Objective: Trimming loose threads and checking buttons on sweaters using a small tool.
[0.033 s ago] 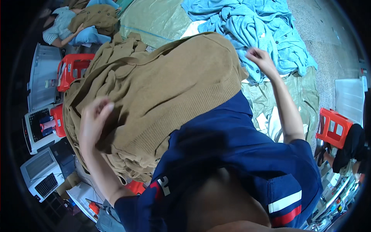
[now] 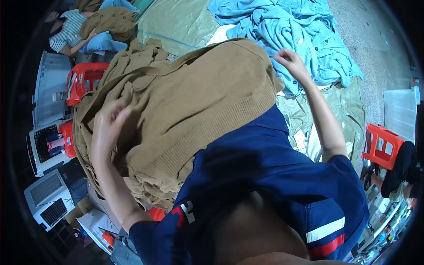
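A brown knit cardigan (image 2: 198, 84) with a wide ribbed hem is spread across my lap, over more brown knitwear. Above its left part is my left hand (image 2: 107, 121), slightly blurred, its fingers curled in and the thumb against them. Whether it holds anything small is hidden. My right hand (image 2: 292, 65) is raised just beyond the cardigan's right edge, against a heap of light blue knitwear (image 2: 293, 35). Its fingers are closed together in a pinch, and I cannot make out what lies between them.
At the left are red stools (image 2: 84, 73), a grey-white bin (image 2: 48, 88) and white air coolers (image 2: 46, 196). A co-worker (image 2: 75, 31) handles brown knitwear at the upper left. Green sheeting (image 2: 170, 22) covers the floor ahead. Another red stool (image 2: 382, 145) stands at the right beside a person's leg.
My right hand has moved a little left and up. My left hand has risen slightly, with its fingers curled. The cardigan has hardly shifted.
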`<action>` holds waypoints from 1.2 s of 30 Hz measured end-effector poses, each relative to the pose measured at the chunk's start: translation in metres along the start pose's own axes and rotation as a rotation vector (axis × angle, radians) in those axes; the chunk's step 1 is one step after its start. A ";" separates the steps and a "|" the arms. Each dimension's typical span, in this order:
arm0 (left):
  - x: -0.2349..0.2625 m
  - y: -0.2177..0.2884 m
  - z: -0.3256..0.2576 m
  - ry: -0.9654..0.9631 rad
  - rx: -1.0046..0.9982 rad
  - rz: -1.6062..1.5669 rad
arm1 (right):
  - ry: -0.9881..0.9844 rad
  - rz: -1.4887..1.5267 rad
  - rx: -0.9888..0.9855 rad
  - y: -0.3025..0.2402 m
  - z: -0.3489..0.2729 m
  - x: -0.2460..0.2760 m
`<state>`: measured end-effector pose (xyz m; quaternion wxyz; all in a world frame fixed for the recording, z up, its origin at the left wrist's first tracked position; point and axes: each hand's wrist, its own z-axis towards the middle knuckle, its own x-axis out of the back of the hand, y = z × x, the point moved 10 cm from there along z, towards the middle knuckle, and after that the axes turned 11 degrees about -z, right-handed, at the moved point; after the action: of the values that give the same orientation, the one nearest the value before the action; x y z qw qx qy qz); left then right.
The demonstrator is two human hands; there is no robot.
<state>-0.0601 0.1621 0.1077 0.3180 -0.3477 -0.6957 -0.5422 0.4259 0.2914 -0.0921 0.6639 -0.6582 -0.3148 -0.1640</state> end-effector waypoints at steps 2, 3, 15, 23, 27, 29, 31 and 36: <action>0.017 -0.015 0.047 0.154 -0.187 0.316 | 0.156 -0.087 0.111 -0.022 0.048 -0.035; 0.027 -0.021 0.063 0.268 -0.278 0.468 | 0.234 -0.250 0.097 -0.028 0.069 -0.048; 0.014 -0.082 0.090 0.170 0.159 0.395 | -0.383 0.308 -0.129 0.114 0.164 -0.163; -0.028 -0.080 0.101 -0.069 0.177 0.051 | -0.214 0.329 -0.196 0.084 0.157 -0.117; -0.008 -0.086 0.086 0.169 0.029 -0.028 | 0.226 0.462 0.053 -0.019 0.113 -0.009; 0.019 -0.023 0.051 0.355 -0.075 0.087 | 0.418 0.178 0.354 -0.080 0.053 0.043; 0.031 0.043 -0.002 0.566 -0.403 0.358 | 0.451 -0.180 0.662 -0.163 -0.028 0.047; -0.037 0.086 -0.048 0.452 -0.643 0.536 | -0.025 -0.533 0.740 -0.139 -0.117 -0.056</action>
<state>0.0353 0.1252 0.1330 0.4661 -0.4692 -0.2916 -0.6910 0.3199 0.1549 -0.0125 0.7851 -0.2747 -0.5186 -0.1978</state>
